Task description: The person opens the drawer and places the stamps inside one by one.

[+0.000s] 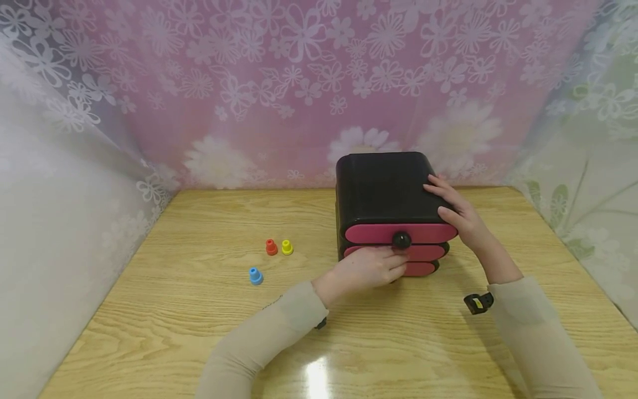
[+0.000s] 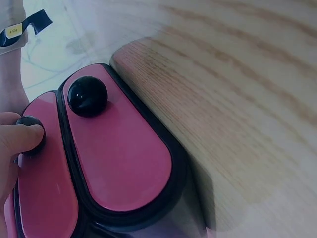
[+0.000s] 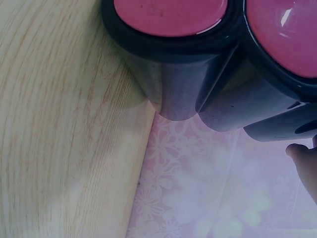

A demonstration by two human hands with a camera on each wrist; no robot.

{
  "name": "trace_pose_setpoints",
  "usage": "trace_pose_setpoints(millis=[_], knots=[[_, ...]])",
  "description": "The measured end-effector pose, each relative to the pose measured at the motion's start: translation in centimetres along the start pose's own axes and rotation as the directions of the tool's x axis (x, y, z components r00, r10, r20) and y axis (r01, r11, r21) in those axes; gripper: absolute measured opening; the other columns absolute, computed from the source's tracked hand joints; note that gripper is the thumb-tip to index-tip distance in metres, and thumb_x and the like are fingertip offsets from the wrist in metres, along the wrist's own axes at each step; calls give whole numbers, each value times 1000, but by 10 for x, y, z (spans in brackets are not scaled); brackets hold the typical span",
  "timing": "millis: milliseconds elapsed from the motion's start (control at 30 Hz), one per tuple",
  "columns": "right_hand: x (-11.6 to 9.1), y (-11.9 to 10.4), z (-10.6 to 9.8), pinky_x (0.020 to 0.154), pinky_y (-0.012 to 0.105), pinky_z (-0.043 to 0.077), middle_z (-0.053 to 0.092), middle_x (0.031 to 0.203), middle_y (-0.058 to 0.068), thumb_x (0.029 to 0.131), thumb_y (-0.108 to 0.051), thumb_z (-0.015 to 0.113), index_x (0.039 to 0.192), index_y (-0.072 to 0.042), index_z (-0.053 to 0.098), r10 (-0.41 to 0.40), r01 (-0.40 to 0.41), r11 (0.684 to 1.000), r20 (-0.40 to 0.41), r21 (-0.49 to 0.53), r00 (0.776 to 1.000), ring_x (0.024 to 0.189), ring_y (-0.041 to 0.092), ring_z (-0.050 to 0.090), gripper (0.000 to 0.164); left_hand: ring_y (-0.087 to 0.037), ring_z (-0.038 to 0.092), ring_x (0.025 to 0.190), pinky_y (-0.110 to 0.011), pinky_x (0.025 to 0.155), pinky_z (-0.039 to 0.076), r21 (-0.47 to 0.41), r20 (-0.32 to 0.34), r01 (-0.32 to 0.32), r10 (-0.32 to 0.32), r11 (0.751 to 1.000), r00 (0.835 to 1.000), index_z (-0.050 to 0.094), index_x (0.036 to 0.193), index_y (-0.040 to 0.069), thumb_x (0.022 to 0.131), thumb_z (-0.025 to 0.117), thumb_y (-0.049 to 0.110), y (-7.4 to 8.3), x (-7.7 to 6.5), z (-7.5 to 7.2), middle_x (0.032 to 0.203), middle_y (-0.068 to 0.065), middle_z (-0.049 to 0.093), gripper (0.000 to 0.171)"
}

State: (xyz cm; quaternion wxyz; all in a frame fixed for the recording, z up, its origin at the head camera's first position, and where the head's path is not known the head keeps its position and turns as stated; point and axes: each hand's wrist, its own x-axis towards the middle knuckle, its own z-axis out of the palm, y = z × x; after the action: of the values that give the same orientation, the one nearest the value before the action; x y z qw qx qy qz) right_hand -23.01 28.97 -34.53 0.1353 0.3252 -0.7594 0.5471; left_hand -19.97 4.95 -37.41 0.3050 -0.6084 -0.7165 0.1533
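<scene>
Nearest: at the right cuff, a black strap module (image 1: 477, 303) carries a yellow label. The left wrist view shows a few small characters on it, too unclear to read with confidence.

Left grip (image 1: 371, 271): grasping, thumb and fingers pinching the knob (image 2: 37, 145) of the middle drawer (image 1: 427, 253). The bottom drawer (image 2: 119, 163) is untouched; fronts look about flush, so I judge all drawers closed.

Left of the unit, on the desk (image 1: 149, 321): blue piece (image 1: 256, 276); slightly farther, red piece (image 1: 271, 247) and yellow piece (image 1: 287, 247), side by side.

Right grip (image 1: 461, 213): not clenched, fingers laid over the top right edge of the black drawer unit (image 1: 389, 185). No brand or lettering visible on its faces.

Step, as judged: unit braced, knob taken. Next move calls for a straight outward pull, brace kept firm.

Farthest: floral cloth (image 1: 259, 111), no writing seen.
</scene>
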Motion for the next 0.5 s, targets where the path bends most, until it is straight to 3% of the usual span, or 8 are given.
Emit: trace_pose_setpoints(millis=[300,500], knots=[[0,-1,0,104,44,0,23,141,17,89,-5,43,127,2,44,-6,6,1000,-6,-5,1000,133,18,7,40,-13,48,107,-24,94,33,11,-32,3,-2,1000,999,59,108,14,92,40,9,-2,0,0,118,3,54,26],[-1,-1,0,104,46,-1,22,142,17,88,-4,42,128,2,43,9,-9,1000,-1,-17,1000,133,17,7,40,-14,46,112,-25,96,32,-51,14,-6,6,999,1000,58,112,14,92,41,7,2,-1,-5,122,0,52,26]])
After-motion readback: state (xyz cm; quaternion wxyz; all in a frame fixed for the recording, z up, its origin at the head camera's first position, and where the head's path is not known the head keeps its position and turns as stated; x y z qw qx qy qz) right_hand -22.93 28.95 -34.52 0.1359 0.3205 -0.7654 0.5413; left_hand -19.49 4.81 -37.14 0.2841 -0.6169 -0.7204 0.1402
